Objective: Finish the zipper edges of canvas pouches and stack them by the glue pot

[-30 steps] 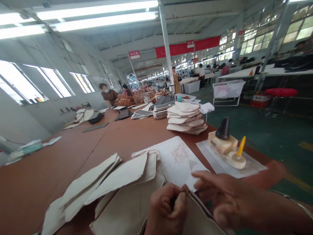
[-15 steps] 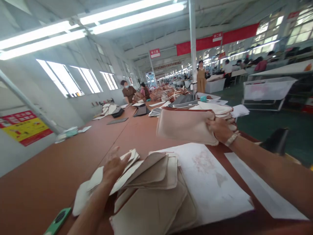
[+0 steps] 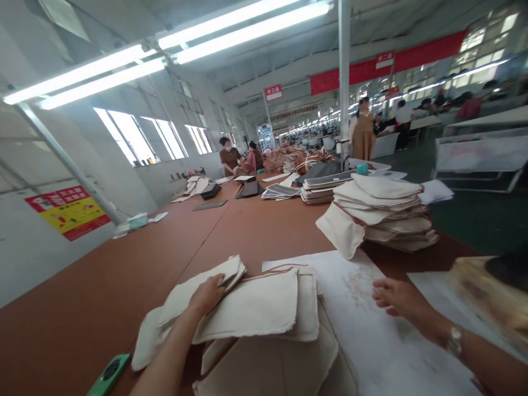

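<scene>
Cream canvas panels [image 3: 247,308] lie in a loose, overlapping pile under the left hand [image 3: 207,294]. That hand now rests palm down on top of them, its fingers flat and gripping nothing, where a moment ago it hung spread just above the pile. The right hand [image 3: 396,297] is empty, its fingers loosely open, low over a white paper sheet [image 3: 371,335] just right of the pile. Earlier it held a panel up in the air. Ahead of that hand sits a heap of stacked panels [image 3: 381,212], and a brown-edged panel [image 3: 340,230] now droops from its front corner toward the brown table [image 3: 256,231]. It looks like the one that was held up, though I cannot be sure. A metal watch [image 3: 455,341] circles the right wrist. A green phone [image 3: 108,375] lies on the table below and left of the left hand. Past the right hand, a blurred block [image 3: 482,286] is cut off by the frame edge. Farther along the table are stacks of grey panels [image 3: 325,187], and a co-worker in a tan apron [image 3: 363,132] stands beyond them.
</scene>
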A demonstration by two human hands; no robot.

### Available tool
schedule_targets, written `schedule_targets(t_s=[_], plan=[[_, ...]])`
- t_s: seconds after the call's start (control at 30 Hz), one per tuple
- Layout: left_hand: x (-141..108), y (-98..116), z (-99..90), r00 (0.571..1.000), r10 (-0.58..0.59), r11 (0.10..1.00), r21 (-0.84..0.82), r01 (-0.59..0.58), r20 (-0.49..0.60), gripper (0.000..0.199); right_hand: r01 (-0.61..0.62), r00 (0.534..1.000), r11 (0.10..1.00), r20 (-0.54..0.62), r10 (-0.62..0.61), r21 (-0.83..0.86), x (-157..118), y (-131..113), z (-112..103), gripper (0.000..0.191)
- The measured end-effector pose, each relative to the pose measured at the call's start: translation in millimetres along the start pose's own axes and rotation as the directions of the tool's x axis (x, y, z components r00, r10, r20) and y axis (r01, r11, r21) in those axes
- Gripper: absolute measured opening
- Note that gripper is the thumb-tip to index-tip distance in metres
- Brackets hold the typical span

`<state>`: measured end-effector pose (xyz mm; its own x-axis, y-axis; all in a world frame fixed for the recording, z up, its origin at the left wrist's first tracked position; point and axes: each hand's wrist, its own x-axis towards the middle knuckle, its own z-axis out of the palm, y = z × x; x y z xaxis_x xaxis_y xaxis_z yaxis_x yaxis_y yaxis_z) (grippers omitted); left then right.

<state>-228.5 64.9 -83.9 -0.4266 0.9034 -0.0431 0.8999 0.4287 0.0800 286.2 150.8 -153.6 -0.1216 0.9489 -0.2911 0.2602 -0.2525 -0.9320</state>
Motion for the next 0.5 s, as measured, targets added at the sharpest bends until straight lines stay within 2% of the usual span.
schedule_targets(t_s=[0.1,0.2,0.27,0.33,0.4,0.47,0.5], plan=[[-1.4,10.2,-3.2,1.0,-0.018,0.999,0.035,0.018,0.005,0.031,0.096,0.988,0.995,0.128,-0.091,-0.035,-37.0,7.3,9.7,0.026],[-12.5,32.9,-7.0,0.998,-0.018,0.999,0.05,0.02,-0.056,0.032,0.173,0.971,0.984,0.176,-0.162,-0.045,-58.7,12.7,13.2,0.022],[-19.9,58.0,-9.7,0.991,0.08,0.997,0.027,-0.077,-0.112,0.037,0.201,0.966,0.978,0.178,-0.189,-0.052,-68.0,13.4,15.5,0.021],[-22.9,89.8,-11.1,0.962,0.242,0.969,-0.013,-0.245,-0.126,0.04,0.237,0.958,0.969,0.181,-0.223,-0.064,-77.9,10.0,22.5,0.019],[-21.4,124.4,-9.7,0.914,0.397,0.913,-0.062,-0.403,-0.086,0.041,0.269,0.948,0.961,0.194,-0.253,-0.063,-90.3,2.5,34.9,0.015],[-18.0,156.2,-5.5,0.867,0.498,0.861,-0.098,-0.498,-0.029,0.036,0.26,0.941,0.964,0.238,-0.24,-0.055,-103.1,-7.7,47.0,0.014],[-16.3,169.4,-2.5,0.85,0.526,0.845,-0.106,-0.524,-0.008,0.033,0.282,0.921,0.957,0.299,-0.25,-0.069,-108.5,-13.2,50.3,0.013]])
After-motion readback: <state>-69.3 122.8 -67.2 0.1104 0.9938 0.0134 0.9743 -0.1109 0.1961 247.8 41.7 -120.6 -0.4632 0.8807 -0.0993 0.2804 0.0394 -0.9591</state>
